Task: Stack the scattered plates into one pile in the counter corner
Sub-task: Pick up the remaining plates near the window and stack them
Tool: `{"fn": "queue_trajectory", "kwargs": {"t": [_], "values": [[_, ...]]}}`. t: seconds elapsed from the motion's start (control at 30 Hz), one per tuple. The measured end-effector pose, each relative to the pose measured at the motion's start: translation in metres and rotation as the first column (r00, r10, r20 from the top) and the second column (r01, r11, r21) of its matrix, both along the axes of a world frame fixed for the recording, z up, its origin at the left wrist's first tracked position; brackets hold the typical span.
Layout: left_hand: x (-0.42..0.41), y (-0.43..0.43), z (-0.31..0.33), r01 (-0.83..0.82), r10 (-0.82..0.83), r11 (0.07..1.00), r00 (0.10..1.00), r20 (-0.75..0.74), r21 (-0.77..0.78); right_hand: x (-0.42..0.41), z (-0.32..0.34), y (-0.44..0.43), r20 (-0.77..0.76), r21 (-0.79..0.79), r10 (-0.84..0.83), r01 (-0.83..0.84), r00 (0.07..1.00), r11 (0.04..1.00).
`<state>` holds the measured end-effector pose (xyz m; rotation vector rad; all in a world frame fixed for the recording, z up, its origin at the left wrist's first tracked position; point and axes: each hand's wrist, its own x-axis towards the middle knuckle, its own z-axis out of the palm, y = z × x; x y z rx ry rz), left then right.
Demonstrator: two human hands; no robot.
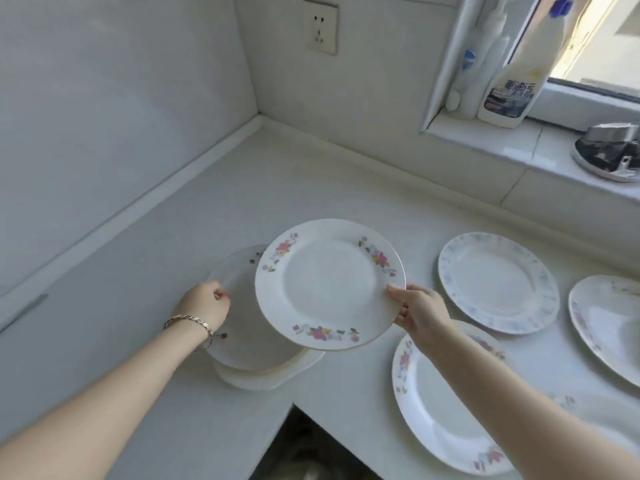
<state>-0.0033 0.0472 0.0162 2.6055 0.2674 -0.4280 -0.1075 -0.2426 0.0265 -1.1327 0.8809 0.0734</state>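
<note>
Right hand (419, 313) is pinching a white flower-rimmed ceramic plate (329, 285) above a short white plate pile (249, 344), left hand (207, 303) is gripping the pile's rim, and at least three patterned plates (498, 282) are lying unstacked.

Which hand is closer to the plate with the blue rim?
Right. The right hand, pinching the flowered plate, is just left of the blue-rimmed plate; the left hand grips the pile farther left.

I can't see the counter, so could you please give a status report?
Left hand grips pile rim. Right hand pinches floral plate, held over pile. Blue-rimmed plate, others loose on counter; nothing blocking.
</note>
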Motion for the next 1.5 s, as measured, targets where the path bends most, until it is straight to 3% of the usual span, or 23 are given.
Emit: {"fn": "queue_trajectory", "kwargs": {"t": [0.37, 0.4, 0.47, 0.53, 0.67, 0.87, 1.07, 1.27, 1.37, 1.5], "values": [[0.018, 0.076, -0.023, -0.07, 0.065, 0.994, 0.996, -0.057, -0.087, 0.036, -0.029, 0.097, -0.107, -0.149, 0.108, -0.124, 0.988, 0.981], [0.02, 0.078, -0.024, -0.072, 0.067, 0.993, 0.996, -0.062, -0.092, 0.037, -0.03, 0.099, -0.121, -0.218, 0.122, -0.146, 0.985, 0.965], [0.024, 0.082, -0.024, -0.075, 0.068, 0.992, 0.995, -0.071, -0.106, 0.036, -0.033, 0.101, -0.204, -0.468, 0.192, -0.268, 0.96, 0.842], [0.027, 0.083, -0.024, -0.081, 0.072, 0.99, 0.994, -0.078, -0.119, 0.032, -0.034, 0.105, -0.311, -0.621, 0.273, -0.412, 0.91, 0.667], [0.029, 0.082, -0.022, -0.089, 0.081, 0.987, 0.995, -0.063, -0.136, 0.033, -0.04, 0.112, -0.454, -0.671, 0.377, -0.588, 0.807, 0.451], [0.024, 0.069, -0.013, -0.007, 0.004, 0.997, 1.0, -0.028, -0.079, 0.038, -0.044, 0.109, -0.613, -0.661, 0.372, -0.71, 0.697, 0.242], [0.006, 0.01, 0.003, 0.211, -0.21, 0.977, 0.978, 0.017, -0.037, 0.008, -0.047, 0.058, -0.576, -0.659, 0.358, -0.676, 0.735, 0.329], [-0.029, -0.081, 0.0, 0.423, -0.426, 0.904, 0.903, -0.054, -0.058, -0.068, -0.052, -0.047, -0.653, -0.666, 0.193, -0.676, 0.733, 0.315], [-0.048, -0.123, -0.006, 0.483, -0.489, 0.871, 0.87, -0.066, -0.088, -0.101, -0.057, -0.09, -0.721, -0.613, 0.137, -0.717, 0.679, 0.332], [-0.068, -0.157, -0.019, 0.513, -0.521, 0.851, 0.85, -0.073, -0.11, -0.12, -0.075, -0.121, -0.784, -0.504, 0.134, -0.748, 0.606, 0.431]]}}
